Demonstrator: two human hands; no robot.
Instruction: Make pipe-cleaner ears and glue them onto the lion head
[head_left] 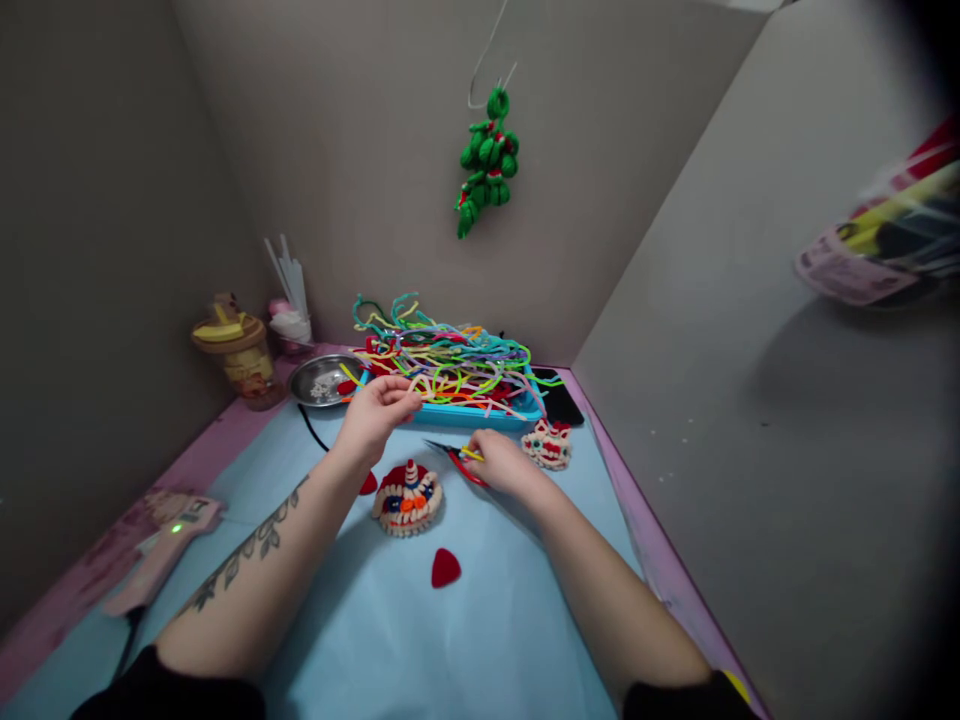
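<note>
A pale strand (421, 384) is pinched between the closed fingers of the left hand (379, 412), raised at the front edge of a blue tray (487, 418) heaped with colourful fuzzy strands. A red-and-yellow-handled tool (468, 468) is gripped in the curled fingers of the right hand (504, 462), its dark tip pointed left. Between the forearms, a red-and-cream face-shaped piece (409, 503) is set on the blue-covered desk (525, 620), with a red rounded triangle (445, 568) placed nearer. A smaller face-shaped piece (547, 446) is seen just beyond the right hand.
</note>
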